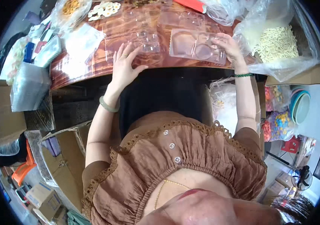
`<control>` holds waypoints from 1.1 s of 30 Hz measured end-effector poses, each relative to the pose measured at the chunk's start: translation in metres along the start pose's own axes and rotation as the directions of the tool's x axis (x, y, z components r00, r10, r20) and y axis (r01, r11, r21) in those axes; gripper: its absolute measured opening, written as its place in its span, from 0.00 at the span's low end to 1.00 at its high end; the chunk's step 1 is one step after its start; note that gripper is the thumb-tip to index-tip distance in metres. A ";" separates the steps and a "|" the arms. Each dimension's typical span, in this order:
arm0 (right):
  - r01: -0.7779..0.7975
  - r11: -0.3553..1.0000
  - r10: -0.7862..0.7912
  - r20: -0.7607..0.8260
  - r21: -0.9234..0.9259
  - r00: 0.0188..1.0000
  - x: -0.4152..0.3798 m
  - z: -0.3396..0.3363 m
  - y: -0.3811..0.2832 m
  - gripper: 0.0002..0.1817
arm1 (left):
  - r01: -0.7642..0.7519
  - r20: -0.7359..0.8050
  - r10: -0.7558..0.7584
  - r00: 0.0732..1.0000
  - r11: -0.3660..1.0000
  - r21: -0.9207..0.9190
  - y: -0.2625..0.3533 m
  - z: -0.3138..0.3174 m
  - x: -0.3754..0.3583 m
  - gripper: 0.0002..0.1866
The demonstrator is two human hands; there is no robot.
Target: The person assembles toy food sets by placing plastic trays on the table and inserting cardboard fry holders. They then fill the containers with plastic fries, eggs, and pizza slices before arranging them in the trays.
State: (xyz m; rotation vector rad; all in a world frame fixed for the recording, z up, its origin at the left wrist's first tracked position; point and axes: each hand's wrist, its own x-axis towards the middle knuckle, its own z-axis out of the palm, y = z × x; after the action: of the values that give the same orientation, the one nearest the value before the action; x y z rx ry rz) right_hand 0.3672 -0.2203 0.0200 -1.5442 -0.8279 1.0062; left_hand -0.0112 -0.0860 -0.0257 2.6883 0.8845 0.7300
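My right hand (229, 48), with a green bead bracelet at its wrist, pinches the right side of a clear plastic blister tray (180, 44). Round and oblong hollows are moulded into this tray, which is close to the table's near edge. My left hand (125, 63) is palm down at the same edge, fingers spread and holding nothing. Just past its fingertips lies another clear moulded tray (150, 44) on the glossy wooden table (100, 60). Further clear plastic pieces (186, 20) lie behind the trays; their outlines blur into the shine.
At right, an open plastic-lined box holds pale short sticks (278, 43). White ring-shaped pieces (103, 10) and a bag of orange-brown bits (71, 7) sit at the back left. Stacked clear trays (30, 86) stand left of the table. A red packet (192, 5) lies at the far edge.
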 end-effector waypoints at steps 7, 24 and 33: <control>0.152 0.831 -0.337 -0.266 -0.536 0.903 0.039 0.029 0.066 0.42 | -0.046 -0.002 0.046 0.999 0.996 -0.072 -0.028 0.009 -0.002 0.19; 0.182 0.663 -0.431 -0.171 -0.726 0.886 0.200 -0.016 0.025 0.13 | -0.446 -0.196 0.413 0.889 0.879 -0.167 0.042 0.073 0.249 0.25; 0.402 0.518 -0.715 -0.125 -0.755 0.687 0.161 -0.014 0.019 0.07 | -0.459 0.244 0.482 0.841 0.876 -0.147 0.066 0.160 0.369 0.47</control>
State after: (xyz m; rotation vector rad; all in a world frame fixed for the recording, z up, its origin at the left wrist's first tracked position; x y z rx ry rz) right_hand 0.4453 -0.0849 -0.0264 -1.7856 -1.3613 -0.2137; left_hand 0.3617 0.0768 0.0040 2.8591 0.1122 0.4405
